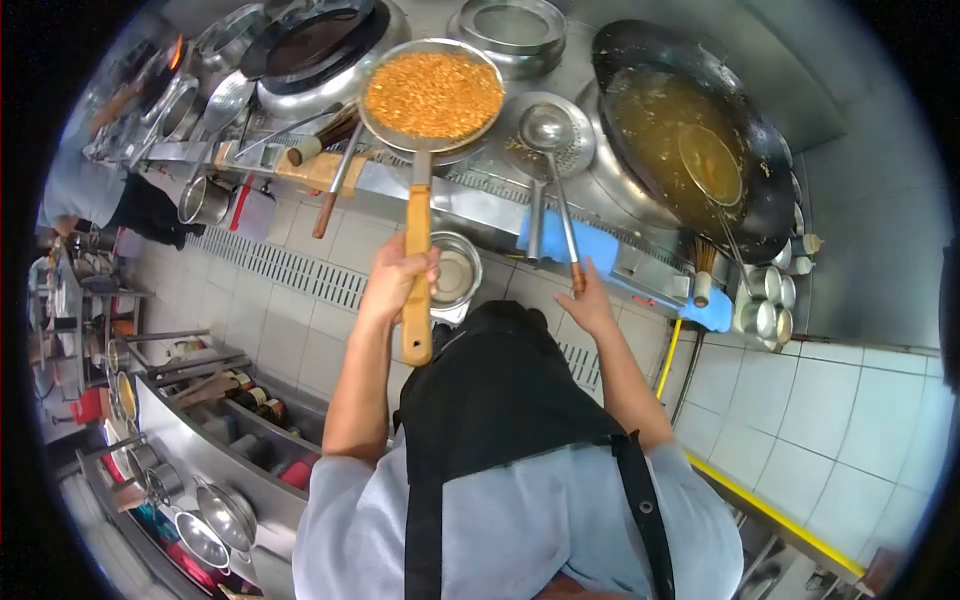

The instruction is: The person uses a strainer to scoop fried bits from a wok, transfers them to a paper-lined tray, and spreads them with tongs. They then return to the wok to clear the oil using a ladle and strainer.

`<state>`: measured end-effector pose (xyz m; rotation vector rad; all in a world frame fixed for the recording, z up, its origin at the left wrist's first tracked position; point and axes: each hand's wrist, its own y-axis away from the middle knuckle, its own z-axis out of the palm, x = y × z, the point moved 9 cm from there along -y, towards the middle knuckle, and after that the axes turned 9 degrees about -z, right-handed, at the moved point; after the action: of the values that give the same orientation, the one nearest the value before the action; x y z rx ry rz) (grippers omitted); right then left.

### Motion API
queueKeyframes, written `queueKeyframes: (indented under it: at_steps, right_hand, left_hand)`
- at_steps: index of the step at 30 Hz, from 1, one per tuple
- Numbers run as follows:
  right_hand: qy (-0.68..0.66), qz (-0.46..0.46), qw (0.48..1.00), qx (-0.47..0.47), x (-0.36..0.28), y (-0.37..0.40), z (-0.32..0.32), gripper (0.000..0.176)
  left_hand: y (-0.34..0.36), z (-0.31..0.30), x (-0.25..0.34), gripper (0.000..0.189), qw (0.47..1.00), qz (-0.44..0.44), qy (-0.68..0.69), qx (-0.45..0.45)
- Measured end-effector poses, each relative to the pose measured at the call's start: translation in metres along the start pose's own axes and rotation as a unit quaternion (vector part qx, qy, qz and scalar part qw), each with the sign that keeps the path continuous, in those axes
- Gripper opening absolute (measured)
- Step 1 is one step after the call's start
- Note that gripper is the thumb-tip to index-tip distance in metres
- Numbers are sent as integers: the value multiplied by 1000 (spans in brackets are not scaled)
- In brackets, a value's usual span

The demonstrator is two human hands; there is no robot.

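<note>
My left hand (403,277) is wrapped round the yellow wooden handle of a wide strainer (419,230). Orange-brown fried bits (433,95) fill the strainer, which is held over the stove counter. At the right, my right hand (588,300) grips the wooden end of a long-handled metal ladle (547,127). The ladle's bowl lies over a perforated skimmer (575,150) on the counter. To the right of the ladle, a large black wok (770,190) holds brownish oil, with a wire-mesh skimmer (711,165) in it.
A blue cloth (575,245) hangs at the counter edge. A metal pot (455,270) stands below the strainer handle. Another person (90,185) works at the far left, near a flame. Shelves and a steel unit (230,450) with bottles stand at the lower left.
</note>
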<state>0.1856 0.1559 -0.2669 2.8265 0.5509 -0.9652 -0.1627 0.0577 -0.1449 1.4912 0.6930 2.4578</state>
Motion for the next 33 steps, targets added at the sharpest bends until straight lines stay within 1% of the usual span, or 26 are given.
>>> queueKeyframes:
  at_steps: [1, 2, 3, 4, 6, 7, 8, 9, 10, 11, 12, 13, 14, 15, 17, 19, 21, 23, 24, 25, 27, 29, 30, 32, 33]
  right_hand:
    - [1, -5, 1000, -1, -1, -5, 12, 87]
    - [-101, 52, 994, -5, 9, -14, 21, 81]
    - [-202, 113, 973, -11, 17, -15, 29, 75]
    - [-201, 116, 973, -9, 5, -15, 19, 75]
    - [-297, 172, 936, 73, -40, -11, -33, 63]
    - [-295, 175, 936, 74, -59, -13, -44, 63]
    - [-333, 59, 933, 124, -93, -26, -66, 54]
    - [-365, -59, 913, 171, -124, -36, -90, 45]
    - [-188, -129, 945, 233, -149, -48, -118, 33]
    - [-5, -193, 939, 285, -174, -65, -136, 20]
    - [-59, -219, 914, 338, -176, -92, -143, 11]
    - [-112, -242, 882, 389, -175, -118, -152, 11]
    - [-244, -187, 877, 370, -160, -156, -157, 14]
    - [-374, -132, 853, 339, -156, -185, -159, 18]
    - [-406, -115, 804, 419, -191, -190, -200, 20]
    - [-403, -243, 770, 431, -241, -175, -241, 19]
    - [-424, -346, 741, 388, -284, -161, -273, 14]
    - [-477, -430, 705, 301, -332, -165, -296, 12]
    - [-481, -459, 699, 263, -352, -176, -299, 14]
    - [-432, -427, 728, 317, -374, -181, -291, 20]
    - [-404, -420, 753, 304, -394, -219, -267, 18]
    - [-510, -414, 727, 200, -397, -266, -225, 18]
    - [-511, -414, 728, 195, -395, -273, -219, 18]
    - [-541, -354, 758, 82, -393, -291, -183, 17]
    - [-541, -347, 762, 73, -393, -292, -173, 17]
  left_hand:
    - [-3, -11, -6, 28, 1000, 4, 2, 2]
    - [-10, -17, -11, 29, 1000, -6, 18, -14]
    - [-12, -19, -15, 30, 999, -21, 32, -32]
    - [-12, -22, -13, 31, 998, -22, 35, -38]
    - [-13, -29, -13, 30, 997, -33, 44, -45]
    - [-14, -29, -15, 29, 996, -40, 55, -52]
    - [-15, -29, -13, 29, 996, -41, 55, -56]
    - [-14, -30, -14, 31, 996, -55, 44, -47]
    - [-13, -31, -15, 32, 996, -69, 31, -37]
    - [-12, -33, -14, 32, 996, -70, 30, -38]
    - [-11, -37, -15, 33, 995, -80, 38, -40]
    - [-11, -39, -15, 35, 994, -90, 46, -41]
    - [-11, -40, -13, 35, 994, -90, 44, -41]
    - [-11, -42, -11, 37, 993, -92, 65, -42]
    - [-10, -43, -6, 40, 991, -90, 92, -34]
    - [-10, -46, -9, 42, 990, -105, 88, 14]
    - [-9, -44, -9, 44, 991, -102, 82, 22]
    - [-11, -41, -9, 47, 992, -100, 74, 26]
    - [-11, -38, -8, 48, 992, -97, 73, 24]
    - [-12, -35, -6, 49, 993, -95, 72, 21]
    - [-9, -28, -7, 50, 992, -96, 77, 30]
    - [-9, -26, -5, 51, 991, -97, 81, 40]
    - [-10, -25, -5, 52, 991, -93, 87, 38]
    - [-6, -26, -6, 52, 988, -100, 104, 45]
    - [-5, -24, -1, 52, 988, -104, 104, 43]
